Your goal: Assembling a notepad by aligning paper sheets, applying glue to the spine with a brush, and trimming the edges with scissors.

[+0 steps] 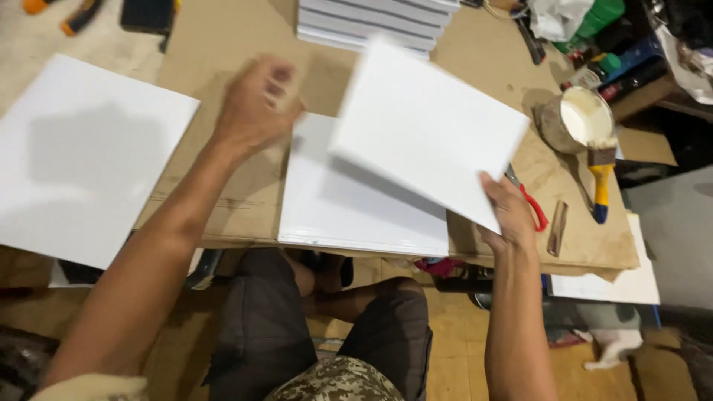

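My right hand grips the near right corner of a white rectangular board and holds it tilted above the cardboard-covered table. Under it lies a second white board, flat at the table's front edge. My left hand, blurred, hovers with loosely curled fingers over the cardboard just left of that flat board and holds nothing. A larger white board lies at the far left.
A stack of white boards stands at the back. To the right are a tin of white paste, a yellow-handled brush and red-handled scissors. Bottles and clutter fill the back right corner.
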